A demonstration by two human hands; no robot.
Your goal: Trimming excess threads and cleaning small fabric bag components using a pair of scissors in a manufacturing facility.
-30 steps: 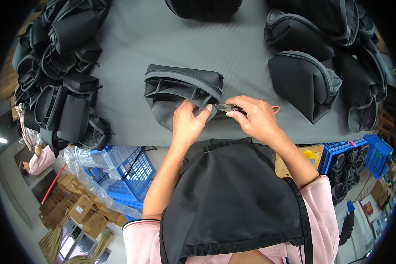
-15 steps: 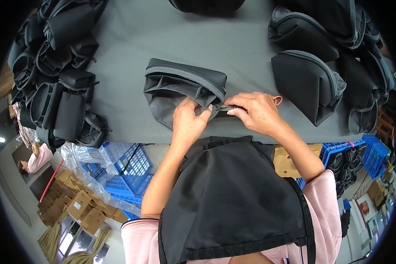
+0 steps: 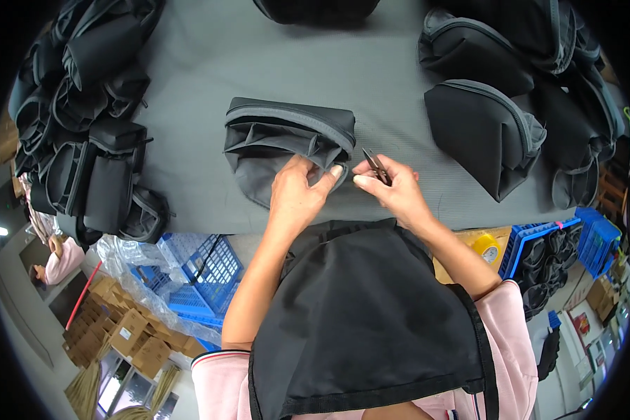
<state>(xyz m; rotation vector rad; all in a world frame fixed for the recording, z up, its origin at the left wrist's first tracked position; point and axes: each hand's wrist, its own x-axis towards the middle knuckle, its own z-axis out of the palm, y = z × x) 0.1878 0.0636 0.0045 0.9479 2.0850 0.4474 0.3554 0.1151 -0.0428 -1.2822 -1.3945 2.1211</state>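
A black zippered pouch point(image 3: 248, 171) lies on the grey table, its mouth gaping to show grey inner pockets. My left hand point(image 3: 295, 196) is closed on the pouch's near right edge, thumb on the outside and the other fingers hidden within. Just right of the pouch, apart from it, my right hand point(image 3: 397, 190) is closed around a pair of small dark thread snips point(image 3: 375, 166). The snips' pointed blades stick up past the fingers, and the thumb and forefinger come together at the front. Whether a thread is pinched between them is too small to tell.
Black pouches are heaped along the table's left point(image 3: 112, 175) and right point(image 3: 476, 133) sides, with another dark one point(image 3: 318, 8) at the far edge. Below the table are blue crates point(image 3: 203, 262) and a yellow tape roll point(image 3: 484, 246). A person point(image 3: 61, 262) is at far left.
My right hand has drawn slightly away from the pouch's edge and turned, so the snips' blades now point up and away. The left hand keeps its hold.
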